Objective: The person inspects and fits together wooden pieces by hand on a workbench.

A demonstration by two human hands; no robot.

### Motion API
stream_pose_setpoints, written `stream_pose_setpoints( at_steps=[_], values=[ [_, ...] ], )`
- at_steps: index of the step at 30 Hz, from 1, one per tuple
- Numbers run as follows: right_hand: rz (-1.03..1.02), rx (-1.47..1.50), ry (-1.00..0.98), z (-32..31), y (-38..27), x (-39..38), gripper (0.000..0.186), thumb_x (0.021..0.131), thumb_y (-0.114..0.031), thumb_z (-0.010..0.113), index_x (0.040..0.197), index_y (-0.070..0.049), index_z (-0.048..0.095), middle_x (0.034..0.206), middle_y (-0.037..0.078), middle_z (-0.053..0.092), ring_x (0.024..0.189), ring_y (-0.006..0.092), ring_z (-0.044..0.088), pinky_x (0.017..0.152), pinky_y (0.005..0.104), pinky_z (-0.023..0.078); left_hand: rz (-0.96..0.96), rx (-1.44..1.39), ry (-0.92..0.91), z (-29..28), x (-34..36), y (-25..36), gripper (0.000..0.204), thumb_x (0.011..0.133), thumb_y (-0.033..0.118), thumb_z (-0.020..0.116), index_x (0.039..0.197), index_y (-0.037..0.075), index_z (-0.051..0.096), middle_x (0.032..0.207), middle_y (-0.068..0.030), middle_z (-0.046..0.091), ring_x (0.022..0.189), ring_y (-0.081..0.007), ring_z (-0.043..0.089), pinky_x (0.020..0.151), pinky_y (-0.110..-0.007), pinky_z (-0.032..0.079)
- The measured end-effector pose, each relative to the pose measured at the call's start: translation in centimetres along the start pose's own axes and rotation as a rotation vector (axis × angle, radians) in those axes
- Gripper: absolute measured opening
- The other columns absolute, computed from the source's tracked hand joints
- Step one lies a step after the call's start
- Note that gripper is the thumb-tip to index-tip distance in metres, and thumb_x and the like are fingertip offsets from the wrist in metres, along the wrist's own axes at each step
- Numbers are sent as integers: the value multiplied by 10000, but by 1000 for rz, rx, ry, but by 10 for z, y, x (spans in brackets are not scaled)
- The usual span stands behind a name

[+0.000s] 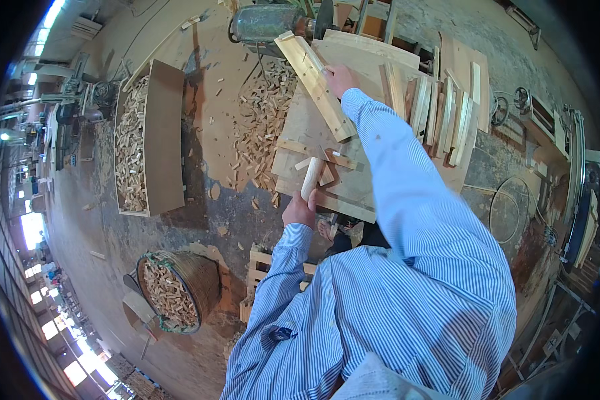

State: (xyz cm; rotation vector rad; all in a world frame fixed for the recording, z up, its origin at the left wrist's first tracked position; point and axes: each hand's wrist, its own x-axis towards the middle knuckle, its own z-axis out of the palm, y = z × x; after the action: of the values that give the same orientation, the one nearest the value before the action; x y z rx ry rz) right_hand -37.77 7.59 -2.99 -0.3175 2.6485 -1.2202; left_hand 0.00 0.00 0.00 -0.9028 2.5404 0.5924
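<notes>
My left hand (300, 210) is closed around the lower end of a short pale wooden stick (311, 177), which points away from me over the worktable's near part. My right hand (341, 81) reaches far forward, its fingers closed at a narrow wooden strip (309, 52). That strip lies along a wider wooden board (317, 90), set at a slant on the plywood tabletop (300, 133). Just beyond the stick in my left hand, a few small wood offcuts (326, 175) lie by a thin wooden batten (292, 145). My right fingertips are partly hidden.
Long wooden strips (440, 120) lie side by side on the table's right. A green motor (265, 24) stands beyond. Offcuts cover the floor (263, 117) left of the table. A long wooden box (164, 133) and a woven basket (207, 283) hold more offcuts.
</notes>
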Motion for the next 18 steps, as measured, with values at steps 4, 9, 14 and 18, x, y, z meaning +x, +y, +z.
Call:
stream_pose_setpoints(
  at_steps=[4,9,14,18],
  values=[
    [-9,-100,77,-9,-1,11,287,958,-363,579,1075,-169,755,1075,162,700,1003,378,652,880,482,499,36,-34,41,0,11,13,550,988,589,484,1047,45,537,862,-227,704,821,-432,691,726,-541,538],
    [42,-81,46,-27,-1,35,272,965,-348,567,1096,-201,754,1090,135,709,1001,375,665,887,488,513,19,-21,25,-3,32,37,604,986,627,443,1122,53,567,885,-240,704,870,-449,685,757,-554,532],
    [83,-73,30,-34,7,62,263,958,-332,566,1081,-200,758,1089,140,711,1005,374,666,893,484,519,8,-14,37,-3,52,54,655,972,667,431,1132,49,578,887,-247,703,875,-465,676,763,-561,525],
    [5,-59,114,-34,14,71,246,937,-295,578,1067,-197,762,1069,137,717,1007,381,663,896,484,520,11,-36,97,-2,56,58,673,967,680,428,1140,48,582,918,-263,701,891,-475,670,775,-561,520]
  ],
)
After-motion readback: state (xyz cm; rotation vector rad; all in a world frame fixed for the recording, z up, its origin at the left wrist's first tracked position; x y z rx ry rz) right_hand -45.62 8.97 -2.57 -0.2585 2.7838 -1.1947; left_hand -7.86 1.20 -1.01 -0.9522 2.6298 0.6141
